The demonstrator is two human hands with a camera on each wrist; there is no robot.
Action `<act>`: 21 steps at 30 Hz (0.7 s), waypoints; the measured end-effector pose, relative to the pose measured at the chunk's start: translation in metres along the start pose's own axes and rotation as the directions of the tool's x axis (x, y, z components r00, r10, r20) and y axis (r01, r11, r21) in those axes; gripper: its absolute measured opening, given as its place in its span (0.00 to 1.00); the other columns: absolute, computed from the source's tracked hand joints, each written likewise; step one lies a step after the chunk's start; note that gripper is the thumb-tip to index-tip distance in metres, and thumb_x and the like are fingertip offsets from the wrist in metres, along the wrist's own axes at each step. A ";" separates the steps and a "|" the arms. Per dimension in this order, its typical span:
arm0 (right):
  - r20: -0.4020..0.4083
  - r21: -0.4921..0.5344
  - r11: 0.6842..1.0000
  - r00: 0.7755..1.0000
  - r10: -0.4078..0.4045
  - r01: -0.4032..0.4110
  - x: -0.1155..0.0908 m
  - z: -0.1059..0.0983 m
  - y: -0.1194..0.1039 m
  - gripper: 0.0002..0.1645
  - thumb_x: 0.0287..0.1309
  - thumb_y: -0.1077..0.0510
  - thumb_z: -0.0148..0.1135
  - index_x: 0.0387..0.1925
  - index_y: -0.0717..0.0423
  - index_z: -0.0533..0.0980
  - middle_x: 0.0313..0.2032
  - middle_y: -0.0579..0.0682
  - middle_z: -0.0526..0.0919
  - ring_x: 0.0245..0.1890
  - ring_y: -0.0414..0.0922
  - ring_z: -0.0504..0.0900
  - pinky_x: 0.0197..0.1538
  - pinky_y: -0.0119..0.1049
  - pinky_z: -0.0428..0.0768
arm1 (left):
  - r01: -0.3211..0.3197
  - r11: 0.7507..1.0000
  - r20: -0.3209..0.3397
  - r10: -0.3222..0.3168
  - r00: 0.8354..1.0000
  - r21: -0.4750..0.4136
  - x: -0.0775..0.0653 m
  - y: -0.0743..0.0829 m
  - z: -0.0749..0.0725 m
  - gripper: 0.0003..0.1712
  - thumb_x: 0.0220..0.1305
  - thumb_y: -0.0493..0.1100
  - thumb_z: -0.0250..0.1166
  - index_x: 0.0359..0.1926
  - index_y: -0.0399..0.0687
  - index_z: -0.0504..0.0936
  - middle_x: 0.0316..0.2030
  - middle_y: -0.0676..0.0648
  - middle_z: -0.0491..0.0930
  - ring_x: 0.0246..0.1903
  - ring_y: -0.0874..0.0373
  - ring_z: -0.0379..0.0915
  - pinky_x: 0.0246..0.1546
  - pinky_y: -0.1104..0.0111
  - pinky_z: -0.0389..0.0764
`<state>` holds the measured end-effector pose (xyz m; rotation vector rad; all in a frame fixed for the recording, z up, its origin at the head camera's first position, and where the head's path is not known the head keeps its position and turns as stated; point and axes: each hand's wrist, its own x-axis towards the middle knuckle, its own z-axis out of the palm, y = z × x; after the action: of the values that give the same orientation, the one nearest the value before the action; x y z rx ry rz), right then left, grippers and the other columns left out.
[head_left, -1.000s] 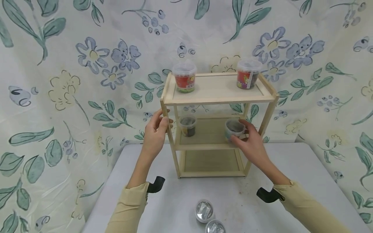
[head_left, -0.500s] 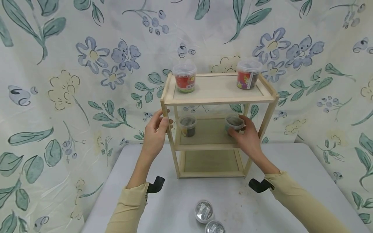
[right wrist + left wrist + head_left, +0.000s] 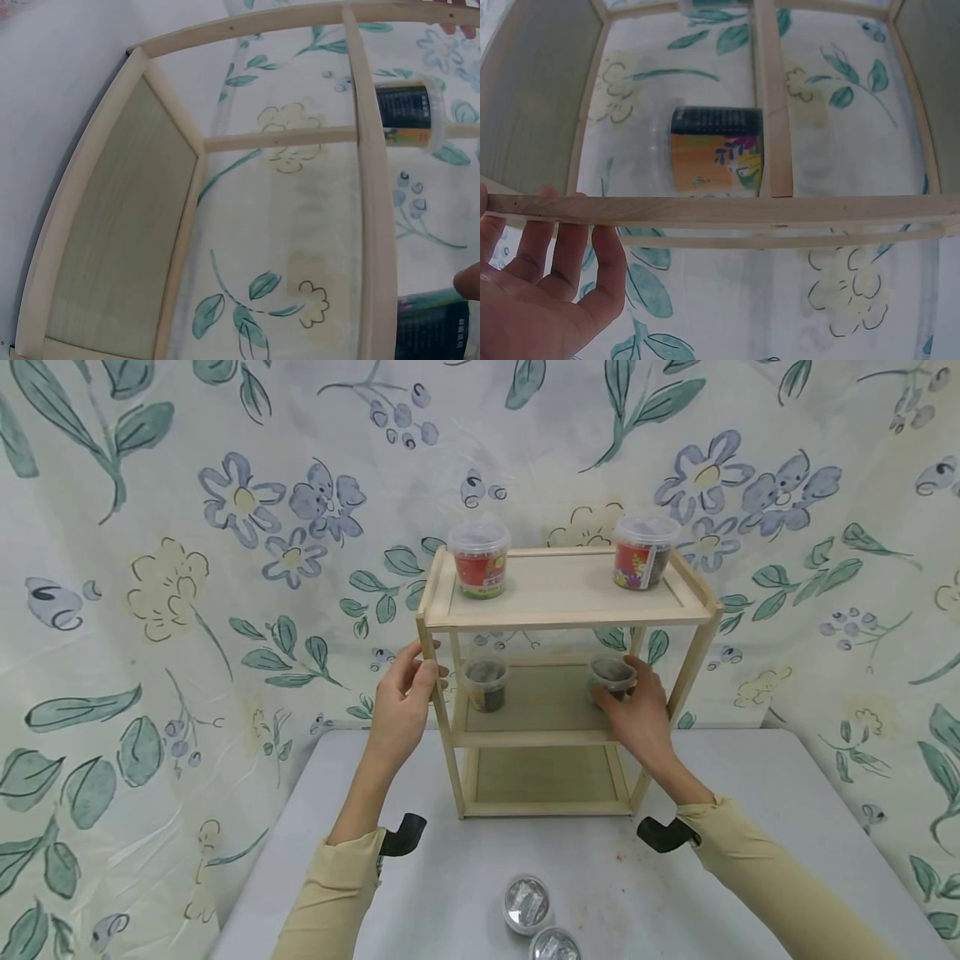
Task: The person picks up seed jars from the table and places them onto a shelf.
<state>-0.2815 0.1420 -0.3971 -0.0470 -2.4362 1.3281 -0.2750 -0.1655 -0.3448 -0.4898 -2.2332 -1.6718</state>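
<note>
My left hand grips the front left post of a three-tier wooden shelf rack; in the left wrist view its fingers hook behind that bar. Toward the right end of the middle tier, my right hand holds a small clear plastic tub with dark contents, thumb in front and fingers at its far side. The tub's base looks to be at the board, partly hidden by the hand. A similar lidded tub stands at the left of that tier, its orange and black label showing in the left wrist view.
Two red-labelled tubs, one left and one right, stand on the top tier. Two silver-topped tubs lie near the white table's front edge. Floral cloth hangs behind the rack.
My right hand has pushed its tub deeper onto the middle tier, then slightly to the right. My left hand keeps its grip on the post.
</note>
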 end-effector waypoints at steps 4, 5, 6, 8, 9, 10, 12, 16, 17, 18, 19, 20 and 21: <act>-0.001 -0.002 1.000 1.000 0.006 -0.006 0.000 -0.001 -0.001 0.39 0.66 0.52 0.58 0.71 0.63 0.57 0.60 0.69 0.67 0.54 0.59 0.70 0.53 0.55 0.72 | -0.003 1.000 -0.001 0.003 1.000 -0.001 0.000 0.000 0.000 0.22 0.78 0.48 0.49 0.67 0.50 0.70 0.45 0.31 0.75 0.46 0.44 0.76 0.55 0.51 0.75; -0.002 -0.005 1.000 1.000 0.011 -0.011 -0.001 -0.001 -0.001 0.39 0.66 0.52 0.58 0.71 0.63 0.57 0.60 0.69 0.66 0.55 0.60 0.70 0.54 0.56 0.72 | -0.004 1.000 0.000 0.004 1.000 -0.001 0.001 0.000 0.001 0.21 0.78 0.48 0.49 0.67 0.50 0.70 0.44 0.31 0.75 0.46 0.44 0.76 0.54 0.51 0.75; -0.004 -0.007 1.000 1.000 0.016 -0.016 -0.001 -0.001 -0.001 0.39 0.66 0.51 0.58 0.71 0.62 0.57 0.61 0.69 0.66 0.55 0.61 0.69 0.55 0.57 0.71 | -0.006 1.000 0.000 0.006 1.000 -0.001 0.001 0.000 0.001 0.21 0.78 0.48 0.49 0.66 0.50 0.70 0.44 0.31 0.76 0.45 0.44 0.76 0.54 0.51 0.75; -0.007 -0.017 1.000 1.000 0.024 -0.025 -0.001 -0.002 -0.002 0.39 0.66 0.51 0.58 0.71 0.62 0.57 0.62 0.70 0.65 0.58 0.62 0.69 0.57 0.60 0.70 | -0.007 1.000 0.002 0.007 1.000 0.001 0.000 0.000 0.001 0.21 0.78 0.48 0.49 0.66 0.50 0.70 0.44 0.32 0.76 0.45 0.44 0.76 0.54 0.50 0.75; -0.009 -0.022 0.999 1.000 0.028 -0.029 -0.002 -0.002 -0.002 0.39 0.66 0.51 0.58 0.71 0.62 0.57 0.63 0.70 0.64 0.58 0.63 0.68 0.57 0.60 0.69 | -0.007 1.000 0.004 0.007 1.000 0.002 0.000 0.000 0.001 0.21 0.78 0.48 0.49 0.66 0.50 0.70 0.44 0.32 0.76 0.45 0.44 0.76 0.54 0.50 0.75; -0.010 -0.025 0.999 0.999 0.030 -0.030 -0.002 -0.002 -0.002 0.39 0.66 0.51 0.57 0.71 0.62 0.57 0.63 0.70 0.64 0.58 0.63 0.68 0.57 0.61 0.69 | -0.005 1.000 0.005 0.005 1.000 0.003 0.000 0.000 0.002 0.21 0.78 0.48 0.49 0.66 0.50 0.70 0.44 0.32 0.76 0.45 0.44 0.76 0.54 0.50 0.75; -0.010 -0.031 0.999 0.999 0.030 -0.031 -0.002 -0.002 -0.003 0.39 0.66 0.51 0.57 0.71 0.62 0.57 0.62 0.70 0.64 0.58 0.63 0.68 0.57 0.61 0.69 | -0.005 1.000 0.007 0.005 1.000 0.002 0.000 0.000 0.002 0.21 0.78 0.48 0.49 0.67 0.50 0.70 0.45 0.31 0.76 0.45 0.44 0.76 0.55 0.50 0.75; 0.001 -0.042 0.999 1.000 0.031 -0.031 -0.002 -0.002 -0.004 0.39 0.66 0.51 0.57 0.71 0.63 0.57 0.61 0.71 0.65 0.56 0.63 0.68 0.56 0.61 0.69 | -0.002 1.000 0.005 0.002 1.000 0.004 0.000 0.000 0.001 0.22 0.78 0.48 0.49 0.67 0.50 0.70 0.45 0.31 0.76 0.46 0.44 0.76 0.55 0.50 0.75; 0.004 -0.044 0.999 0.999 0.032 -0.032 -0.001 -0.002 -0.004 0.39 0.66 0.51 0.57 0.71 0.63 0.57 0.61 0.71 0.65 0.56 0.63 0.68 0.56 0.61 0.70 | -0.003 1.000 0.005 0.003 1.000 0.002 0.000 0.000 0.000 0.21 0.78 0.48 0.49 0.67 0.49 0.70 0.45 0.31 0.76 0.46 0.44 0.76 0.54 0.50 0.75; 0.007 -0.047 0.998 1.000 0.030 -0.030 -0.001 -0.002 -0.004 0.39 0.66 0.51 0.57 0.71 0.63 0.57 0.61 0.71 0.65 0.56 0.63 0.68 0.56 0.61 0.70 | -0.003 1.000 0.005 0.003 1.000 0.001 0.000 0.000 0.000 0.22 0.78 0.48 0.49 0.67 0.49 0.70 0.45 0.32 0.76 0.46 0.44 0.76 0.54 0.50 0.75; 0.008 -0.049 0.998 1.000 0.030 -0.029 -0.001 -0.002 -0.005 0.39 0.66 0.51 0.57 0.71 0.63 0.57 0.61 0.71 0.65 0.57 0.64 0.68 0.56 0.61 0.69 | -0.005 1.000 0.005 0.005 1.000 0.000 0.000 0.000 0.000 0.22 0.78 0.47 0.49 0.67 0.49 0.70 0.45 0.32 0.76 0.46 0.44 0.76 0.54 0.50 0.76; 0.010 -0.054 0.998 1.000 0.026 -0.025 0.000 -0.002 -0.005 0.39 0.66 0.51 0.58 0.72 0.63 0.57 0.61 0.71 0.65 0.57 0.64 0.68 0.56 0.61 0.69 | -0.007 1.000 0.003 0.007 1.000 -0.001 0.000 0.000 0.000 0.22 0.78 0.47 0.49 0.67 0.49 0.70 0.45 0.32 0.76 0.46 0.44 0.76 0.54 0.50 0.76; 0.009 -0.058 0.998 1.000 0.021 -0.020 0.000 -0.002 -0.005 0.39 0.66 0.52 0.58 0.72 0.62 0.57 0.62 0.72 0.65 0.57 0.64 0.68 0.57 0.62 0.69 | -0.009 1.000 0.003 0.009 1.000 0.000 0.000 0.000 -0.001 0.22 0.78 0.47 0.49 0.67 0.49 0.70 0.44 0.32 0.76 0.46 0.44 0.76 0.54 0.50 0.76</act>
<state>-0.2803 0.1404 -0.3922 -0.0805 -2.4884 1.2689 -0.2750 -0.1660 -0.3443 -0.5024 -2.2294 -1.6676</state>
